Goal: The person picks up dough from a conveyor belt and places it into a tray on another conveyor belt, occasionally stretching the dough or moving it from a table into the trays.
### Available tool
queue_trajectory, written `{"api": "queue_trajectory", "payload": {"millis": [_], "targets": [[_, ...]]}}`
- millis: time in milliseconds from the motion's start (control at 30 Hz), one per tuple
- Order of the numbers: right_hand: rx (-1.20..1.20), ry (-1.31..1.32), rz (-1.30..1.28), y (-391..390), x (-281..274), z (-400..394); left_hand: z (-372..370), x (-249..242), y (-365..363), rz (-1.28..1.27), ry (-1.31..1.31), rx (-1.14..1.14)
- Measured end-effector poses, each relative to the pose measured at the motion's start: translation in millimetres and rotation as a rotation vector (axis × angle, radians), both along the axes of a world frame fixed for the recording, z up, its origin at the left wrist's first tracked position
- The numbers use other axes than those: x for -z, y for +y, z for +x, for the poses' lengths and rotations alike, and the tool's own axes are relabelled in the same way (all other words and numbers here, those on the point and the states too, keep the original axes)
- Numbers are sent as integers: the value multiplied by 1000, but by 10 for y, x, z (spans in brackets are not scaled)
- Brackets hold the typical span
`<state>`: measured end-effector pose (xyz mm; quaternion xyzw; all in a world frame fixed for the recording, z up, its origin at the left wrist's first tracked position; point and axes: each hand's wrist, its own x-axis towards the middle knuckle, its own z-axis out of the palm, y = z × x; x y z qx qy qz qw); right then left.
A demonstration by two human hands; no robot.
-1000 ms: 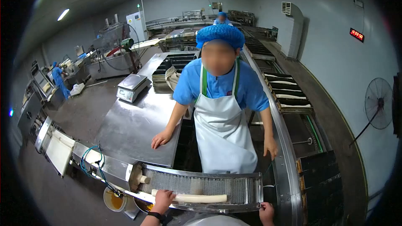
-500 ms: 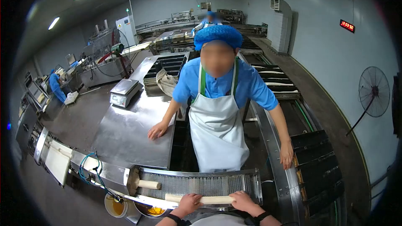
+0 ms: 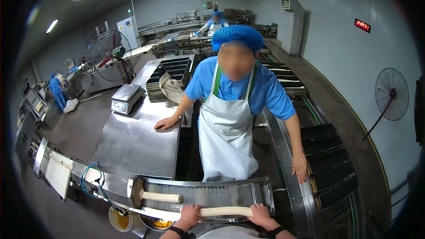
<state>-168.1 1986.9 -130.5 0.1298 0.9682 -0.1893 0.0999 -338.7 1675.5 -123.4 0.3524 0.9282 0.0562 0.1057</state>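
Left hand (image 3: 190, 216) and right hand (image 3: 260, 215) both closed around the ends of one long dough stick (image 3: 226, 211), held level across the near edge of the mesh conveyor (image 3: 212, 192). Second dough stick (image 3: 161, 197) lies on the mesh just beyond the left hand, not touched. Orange-filled bucket (image 3: 119, 219) sits to the left of the left hand. Co-worker in white apron (image 3: 226, 137) stands across the conveyor, one hand (image 3: 166, 123) flat on the steel table (image 3: 133, 141), the other hand (image 3: 299, 167) on the side rail beyond the right hand.
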Motion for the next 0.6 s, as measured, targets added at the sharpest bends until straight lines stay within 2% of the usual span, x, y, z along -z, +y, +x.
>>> {"api": "queue_trajectory", "payload": {"millis": [200,300,400,500,533,600], "targets": [[-89,-42,-19,114,-35,-34,-3,-138,-33,-35,-62,25],[-99,-44,-27,120,-28,-41,-47,110,-150,-110,-79,5],[-120,-50,-32,100,-19,-83,-51,114,-224,-51,-43,32],[-170,-71,-15,124,-61,-174,-31,-72,-202,-76,-149,19],[-192,-97,-84,123,-78,-195,-11,-178,-215,-79,-150,24],[-207,-121,-155,101,-151,-254,0,-357,-247,54,-242,8]]}}
